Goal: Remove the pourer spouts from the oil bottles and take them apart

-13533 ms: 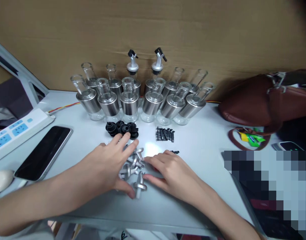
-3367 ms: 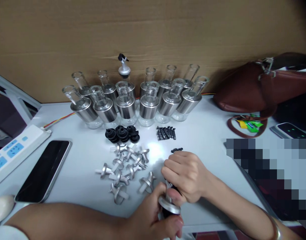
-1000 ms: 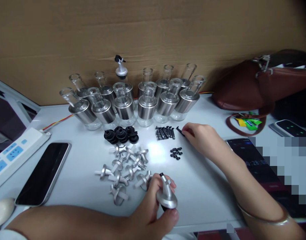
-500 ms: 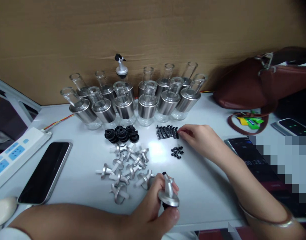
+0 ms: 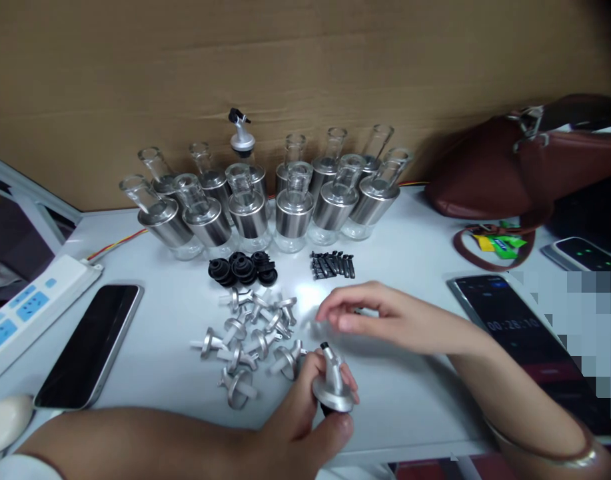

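Note:
Near the table's front edge, my left hand [image 5: 318, 420] is closed around a pourer spout [image 5: 334, 390] held upright, with a silver body, a small black tip and a black stopper underneath. Just above it, my right hand [image 5: 375, 317] hovers with fingers curled and thumb drawn in toward them. Anything between those fingertips is too small and blurred to make out. My right hand covers most of the small black caps. Beyond it lies a row of small black levers [image 5: 332, 265]. Several loose silver spouts [image 5: 260, 343] and black ribbed stoppers [image 5: 244, 268] lie to the left.
Two rows of glass bottles with steel sleeves [image 5: 295, 212] stand along the cardboard wall [image 5: 305, 67]; one back bottle carries a fitted pourer [image 5: 242, 137]. Left are a phone [image 5: 90, 347] and a power strip [image 5: 32, 307]. A brown bag [image 5: 485, 170] and a timer phone [image 5: 515, 333] are right.
My right hand has left the black levers, coming down and leftward toward the held spout and over the small caps. My left hand keeps its hold, nearly still.

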Demonstrator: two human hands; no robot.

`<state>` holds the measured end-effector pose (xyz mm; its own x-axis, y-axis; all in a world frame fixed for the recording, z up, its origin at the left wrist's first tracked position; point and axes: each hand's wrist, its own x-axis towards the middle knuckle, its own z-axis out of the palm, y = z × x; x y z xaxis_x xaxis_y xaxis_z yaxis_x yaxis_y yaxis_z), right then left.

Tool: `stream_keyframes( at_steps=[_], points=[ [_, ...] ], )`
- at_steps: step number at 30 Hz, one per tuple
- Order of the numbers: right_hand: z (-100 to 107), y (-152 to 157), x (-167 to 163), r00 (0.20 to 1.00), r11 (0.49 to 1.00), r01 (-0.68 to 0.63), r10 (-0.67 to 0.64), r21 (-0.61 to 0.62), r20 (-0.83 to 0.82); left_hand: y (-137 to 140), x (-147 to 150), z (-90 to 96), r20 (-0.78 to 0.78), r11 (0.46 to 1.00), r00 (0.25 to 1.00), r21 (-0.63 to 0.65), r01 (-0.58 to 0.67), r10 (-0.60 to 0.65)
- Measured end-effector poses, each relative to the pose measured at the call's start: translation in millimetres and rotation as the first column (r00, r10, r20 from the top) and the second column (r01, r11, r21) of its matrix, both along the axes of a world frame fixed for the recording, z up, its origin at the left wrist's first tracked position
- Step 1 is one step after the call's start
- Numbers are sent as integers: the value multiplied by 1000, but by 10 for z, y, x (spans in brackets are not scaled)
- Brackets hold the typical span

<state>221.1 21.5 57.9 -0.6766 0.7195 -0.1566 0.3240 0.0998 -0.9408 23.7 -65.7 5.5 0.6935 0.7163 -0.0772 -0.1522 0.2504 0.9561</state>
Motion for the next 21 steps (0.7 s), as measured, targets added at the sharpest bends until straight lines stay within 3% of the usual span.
stream_keyframes(
  at_steps=[3,9,13,21],
  points=[
    [-38,-47,-68,985,977,-155,141,-148,-100,4,-10,8,17,999,1000,-47,20,-19],
    [-58,-83,-94,973,958,-188,151,-217,-174,50,-23,40,102,993,992,-86,77,-68],
    [-41,-98,-106,967,962,-227,205,-154,-149,72,-26,63,136,992,986,-73,103,-92],
    [-72,-95,-126,966,971,-238,233,-34,-107,66,-28,99,-20,991,992,-50,122,-124]
  ],
)
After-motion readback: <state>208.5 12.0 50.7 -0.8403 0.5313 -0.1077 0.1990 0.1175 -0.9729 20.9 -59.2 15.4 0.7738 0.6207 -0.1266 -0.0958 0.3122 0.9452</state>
